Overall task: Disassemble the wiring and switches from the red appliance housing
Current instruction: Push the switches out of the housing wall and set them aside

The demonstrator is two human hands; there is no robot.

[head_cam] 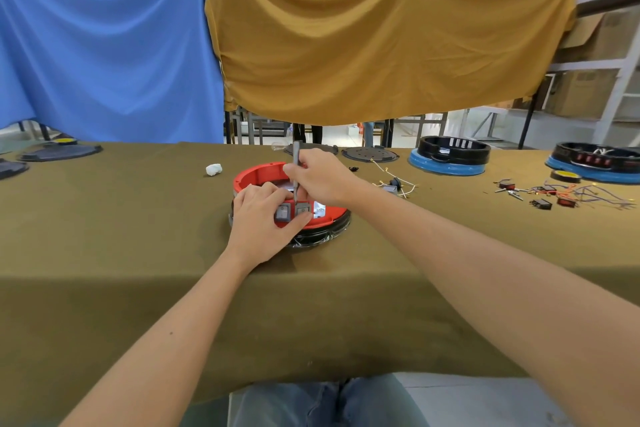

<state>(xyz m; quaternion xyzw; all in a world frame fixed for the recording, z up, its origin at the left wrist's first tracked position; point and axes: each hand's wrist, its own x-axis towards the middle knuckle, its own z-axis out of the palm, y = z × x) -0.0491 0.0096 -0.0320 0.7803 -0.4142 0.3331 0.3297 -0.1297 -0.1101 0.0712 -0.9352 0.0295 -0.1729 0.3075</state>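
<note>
at the near wall of the red housing [258,174] | my left hand [263,222] gripped the rim by the switches [292,211] | right hand [320,177] pinched a slim tool [296,170] upright | i judged it rigid, light plastic

A single head-worn wide-angle view looks forward and down, close above both hands, the table [104,218] stretching beyond them.

housing [258,174]: glossy red plastic | tablecloth [138,225]: matt olive cloth
</note>
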